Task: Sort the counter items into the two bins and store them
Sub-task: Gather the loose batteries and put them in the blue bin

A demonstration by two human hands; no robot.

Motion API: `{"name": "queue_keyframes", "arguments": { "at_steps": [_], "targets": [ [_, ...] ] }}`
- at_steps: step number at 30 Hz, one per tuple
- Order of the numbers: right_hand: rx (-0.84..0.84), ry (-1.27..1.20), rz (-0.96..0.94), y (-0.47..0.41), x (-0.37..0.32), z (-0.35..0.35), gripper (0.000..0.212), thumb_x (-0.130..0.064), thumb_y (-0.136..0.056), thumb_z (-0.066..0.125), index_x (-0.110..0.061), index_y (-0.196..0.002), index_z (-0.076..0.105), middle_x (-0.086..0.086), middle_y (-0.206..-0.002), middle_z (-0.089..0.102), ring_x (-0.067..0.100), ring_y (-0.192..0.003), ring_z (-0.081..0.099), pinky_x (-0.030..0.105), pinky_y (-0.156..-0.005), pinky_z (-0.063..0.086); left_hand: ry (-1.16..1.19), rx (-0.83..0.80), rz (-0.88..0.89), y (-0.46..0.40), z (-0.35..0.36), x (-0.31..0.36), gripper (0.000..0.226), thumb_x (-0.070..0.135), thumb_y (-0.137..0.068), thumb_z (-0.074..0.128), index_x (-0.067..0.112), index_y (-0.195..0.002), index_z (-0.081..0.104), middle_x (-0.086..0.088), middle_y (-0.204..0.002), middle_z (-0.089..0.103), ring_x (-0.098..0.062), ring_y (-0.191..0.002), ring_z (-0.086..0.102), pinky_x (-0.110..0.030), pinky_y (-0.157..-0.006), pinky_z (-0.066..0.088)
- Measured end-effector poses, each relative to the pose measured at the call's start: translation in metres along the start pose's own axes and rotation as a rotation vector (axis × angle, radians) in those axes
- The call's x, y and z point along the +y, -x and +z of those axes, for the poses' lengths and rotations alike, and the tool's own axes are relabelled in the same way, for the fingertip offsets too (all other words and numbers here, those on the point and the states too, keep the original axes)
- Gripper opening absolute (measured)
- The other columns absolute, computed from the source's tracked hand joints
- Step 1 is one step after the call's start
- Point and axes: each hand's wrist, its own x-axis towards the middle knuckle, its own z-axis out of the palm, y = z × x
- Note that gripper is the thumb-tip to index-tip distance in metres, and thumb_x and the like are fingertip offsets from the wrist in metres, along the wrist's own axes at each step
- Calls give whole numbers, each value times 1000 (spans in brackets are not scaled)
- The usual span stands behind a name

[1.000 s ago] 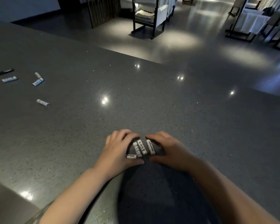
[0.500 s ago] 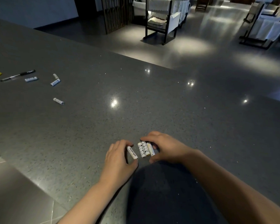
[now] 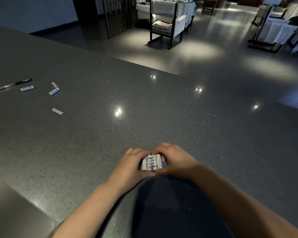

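We see left hand [image 3: 131,166] and right hand [image 3: 175,162] curled round batteries [image 3: 151,162], gripping the row; fingertips hidden, battery count unclear, labels unreadable.

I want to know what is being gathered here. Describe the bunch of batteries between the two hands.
The bunch of batteries is four small white cylinders lying side by side on the dark speckled counter, long axes pointing roughly away from the person. Their wrappers carry black printed symbols. The left hand cups them from the left and the right hand from the right, fingers curled around the row, pressing it together.
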Motion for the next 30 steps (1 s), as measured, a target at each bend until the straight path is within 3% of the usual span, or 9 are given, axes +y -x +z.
{"name": "queue_keyframes", "arguments": {
  "at_steps": [8, 12, 17, 20, 23, 30],
  "targets": [
    [49, -20, 84, 8, -7, 8, 51, -31, -64, 84, -24, -109, 60, -11, -98, 48, 7, -86, 48, 24, -73, 40, 48, -35, 63, -7, -7, -5, 55, 34, -60, 86, 27, -110, 65, 14, -98, 58, -7, -94, 48, -20, -83, 38],
    [137, -60, 143, 25, -3, 5, 45, -31, -66, 82, -25, -107, 61, -13, -95, 50, 3, -79, 49, 19, -70, 42, 115, -20, 64, -5, -11, -6, 54, 35, -58, 87, 25, -106, 65, 14, -96, 58, -2, -87, 51, -9, -77, 37],
    [520, -354, 325, 76, 3, 0, 48, -31, -53, 91, -37, -93, 65, -10, -81, 56, 1, -63, 50, 14, -58, 43, 336, 70, 63, -7, -7, 18, 48, 26, -55, 90, 30, -97, 67, 15, -90, 60, -7, -80, 56, -14, -70, 45],
    [712, -442, 400, 118, 4, -9, 52, -40, -47, 86, -44, -94, 64, -10, -78, 59, 2, -56, 46, 16, -53, 44, 423, 21, 154, -20, 1, 51, 47, 24, -54, 91, 30, -94, 68, 17, -89, 60, -7, -76, 54, -14, -68, 44],
    [859, -418, 483, 167, 5, -21, 56, -45, -44, 83, -45, -95, 62, -13, -78, 59, 2, -57, 46, 15, -53, 44, 471, -103, 266, -32, 17, 94, 46, 30, -50, 88, 32, -92, 68, 16, -91, 61, -7, -76, 54, -9, -69, 42],
    [1125, -260, 677, 323, -4, -26, 54, -30, -51, 91, -36, -96, 63, -6, -76, 58, 4, -60, 48, 18, -59, 45, 487, -322, 591, -5, 80, 222, 50, 21, -54, 91, 31, -97, 66, 17, -95, 60, -8, -83, 56, -9, -75, 41]
  ]
}}
